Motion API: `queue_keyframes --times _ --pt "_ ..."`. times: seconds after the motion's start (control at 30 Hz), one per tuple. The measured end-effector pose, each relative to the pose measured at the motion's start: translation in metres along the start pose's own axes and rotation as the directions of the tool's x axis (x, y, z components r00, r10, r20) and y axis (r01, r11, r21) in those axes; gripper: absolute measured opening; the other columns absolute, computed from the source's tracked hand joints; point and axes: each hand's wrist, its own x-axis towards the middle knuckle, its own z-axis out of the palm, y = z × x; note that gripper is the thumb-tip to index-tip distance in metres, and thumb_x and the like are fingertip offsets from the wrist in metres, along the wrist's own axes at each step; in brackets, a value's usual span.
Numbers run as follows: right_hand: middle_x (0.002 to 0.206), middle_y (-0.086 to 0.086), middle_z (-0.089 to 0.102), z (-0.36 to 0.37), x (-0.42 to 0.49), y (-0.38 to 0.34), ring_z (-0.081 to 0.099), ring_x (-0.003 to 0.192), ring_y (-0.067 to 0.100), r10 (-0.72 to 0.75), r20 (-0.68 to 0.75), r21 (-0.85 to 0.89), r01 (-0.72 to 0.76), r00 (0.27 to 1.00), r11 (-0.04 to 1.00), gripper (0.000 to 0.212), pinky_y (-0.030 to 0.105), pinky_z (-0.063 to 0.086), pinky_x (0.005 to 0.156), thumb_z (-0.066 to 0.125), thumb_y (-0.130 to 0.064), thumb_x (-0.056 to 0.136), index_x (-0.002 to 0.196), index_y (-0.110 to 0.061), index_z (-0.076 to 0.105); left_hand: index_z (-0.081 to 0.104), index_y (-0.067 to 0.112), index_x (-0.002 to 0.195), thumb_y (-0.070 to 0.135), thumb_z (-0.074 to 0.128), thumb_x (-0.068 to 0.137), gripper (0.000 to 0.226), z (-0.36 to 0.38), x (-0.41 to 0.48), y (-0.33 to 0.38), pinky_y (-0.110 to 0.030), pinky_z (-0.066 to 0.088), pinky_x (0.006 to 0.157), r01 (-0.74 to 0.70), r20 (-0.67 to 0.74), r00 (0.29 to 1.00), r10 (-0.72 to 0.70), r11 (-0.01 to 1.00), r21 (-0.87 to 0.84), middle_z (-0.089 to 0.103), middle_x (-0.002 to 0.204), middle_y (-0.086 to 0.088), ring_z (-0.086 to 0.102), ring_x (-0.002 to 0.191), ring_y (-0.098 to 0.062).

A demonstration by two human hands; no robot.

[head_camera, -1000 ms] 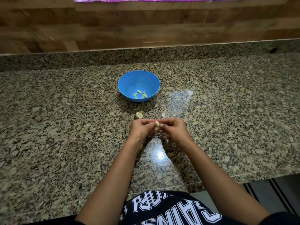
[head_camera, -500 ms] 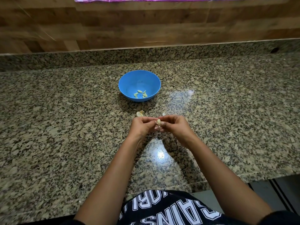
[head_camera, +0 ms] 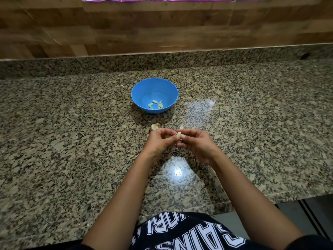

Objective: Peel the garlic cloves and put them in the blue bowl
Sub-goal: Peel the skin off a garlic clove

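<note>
1. Garlic clove (head_camera: 178,134): pale, held above the countertop (head_camera: 72,145) between the two hands, in front of the person's chest. Whether any skin is on it is too small to tell.
2. Left hand (head_camera: 158,141): fingers curled, fingertips pinching the clove's left side.
3. Right hand (head_camera: 196,143): fingers curled, thumb and fingertips gripping the clove from the right. The two hands meet at the clove.
4. Garlic piece (head_camera: 155,126): whitish, lying on the counter just beyond the left hand, between that hand and the bowl.
5. Small white scrap (head_camera: 181,127): on the counter just beyond the right hand's fingertips; clove or skin, cannot tell.
6. Blue bowl (head_camera: 144,92): upright on the counter, farther out than the hands and slightly to the left of them, apart from them.
7. Peeled cloves (head_camera: 155,105): a few pale greenish ones clustered at the bowl's bottom.
8. Countertop: speckled granite with a bright glare spot (head_camera: 177,171) between the forearms.
9. Backsplash (head_camera: 162,60): a low strip of the same granite, with a wood-plank wall (head_camera: 162,29) above it.
10. Shirt (head_camera: 180,233): dark with white block letters, at the bottom edge.
</note>
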Motion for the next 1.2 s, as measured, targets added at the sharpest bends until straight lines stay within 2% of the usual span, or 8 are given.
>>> queue_keyframes --times 0.33,0.47,0.63,0.77,0.83,0.9,1.03,1.2 --pt "0.085 0.018 0.064 0.002 0.001 -0.003 0.064 0.067 0.020 -0.002 -0.046 0.100 0.006 0.999 0.995 0.013 0.023 0.057 0.061 0.050 0.011 0.086 0.094 0.007 0.060 0.061 0.002 0.088 0.005 0.065 0.084 0.006 -0.002 0.000 0.001 -0.018 0.051 0.060 -0.008 0.059 0.998 0.006 1.000 0.027 0.063 0.075 -0.003 0.058 0.066 -0.010" --pt "0.090 0.018 0.062 0.001 0.003 -0.003 0.062 0.068 0.022 0.024 -0.101 0.149 -0.009 0.995 0.989 0.015 0.024 0.057 0.060 0.048 0.008 0.089 0.098 0.005 0.059 0.060 0.007 0.083 0.004 0.066 0.084 0.007 -0.006 -0.001 -0.003 -0.023 0.052 0.066 -0.005 0.014 1.000 0.004 0.999 0.054 0.062 0.076 -0.004 0.058 0.069 -0.015" --pt "0.088 0.013 0.062 -0.001 0.002 -0.002 0.060 0.074 0.018 0.064 -0.053 0.175 -0.054 0.997 0.983 0.022 0.021 0.056 0.064 0.044 0.007 0.091 0.103 0.001 0.061 0.061 0.013 0.082 0.005 0.072 0.079 0.014 -0.005 -0.001 -0.008 -0.039 0.057 0.076 -0.061 -0.100 0.990 0.095 0.951 0.303 0.069 0.083 -0.012 0.067 0.074 -0.022" --pt "0.088 0.014 0.064 -0.004 0.004 -0.001 0.061 0.072 0.017 0.052 -0.085 0.159 -0.038 0.995 0.987 0.016 0.020 0.056 0.065 0.052 0.008 0.087 0.100 0.008 0.061 0.065 0.026 0.097 0.010 0.067 0.085 0.019 -0.001 0.000 -0.007 -0.034 0.054 0.066 -0.110 -0.082 0.984 0.157 0.906 0.409 0.069 0.082 -0.012 0.066 0.071 -0.020" --pt "0.087 0.015 0.064 -0.006 0.005 0.001 0.061 0.069 0.017 0.040 -0.103 0.143 -0.025 0.994 0.989 0.014 0.020 0.056 0.064 0.053 0.009 0.086 0.097 0.009 0.060 0.068 0.020 0.100 0.011 0.064 0.088 0.016 0.002 -0.001 -0.007 -0.027 0.052 0.065 -0.132 -0.093 0.976 0.195 0.879 0.457 0.070 0.087 -0.008 0.063 0.071 -0.015" --pt "0.084 0.016 0.064 -0.007 0.006 0.003 0.061 0.064 0.016 0.026 -0.111 0.117 -0.013 0.994 0.993 0.012 0.019 0.055 0.061 0.052 0.009 0.086 0.096 0.010 0.060 0.069 0.012 0.103 0.013 0.064 0.088 0.016 0.005 0.001 -0.007 -0.018 0.050 0.071 -0.134 -0.103 0.968 0.227 0.824 0.550 0.070 0.096 -0.003 0.062 0.078 -0.011" --pt "0.078 0.014 0.063 -0.008 0.010 0.005 0.060 0.061 0.016 -0.030 -0.187 0.007 0.032 0.982 0.999 0.009 0.019 0.054 0.056 0.057 0.008 0.084 0.092 0.009 0.061 0.069 0.009 0.103 0.016 0.064 0.088 0.017 0.011 0.006 -0.007 -0.018 0.047 0.078 -0.168 -0.064 0.955 0.289 0.706 0.688 0.067 0.103 -0.004 0.060 0.087 -0.010" --pt "0.071 0.009 0.064 -0.014 0.028 -0.007 0.060 0.056 0.014 -0.172 -0.353 -0.315 0.057 0.920 0.947 0.003 0.028 0.057 0.060 0.063 0.000 0.084 0.082 -0.002 0.063 0.068 0.010 0.096 0.010 0.061 0.089 0.010 0.015 0.018 -0.011 -0.018 0.042 0.086 -0.215 -0.024 0.933 0.360 0.608 0.764 0.057 0.106 -0.001 0.051 0.093 -0.009"
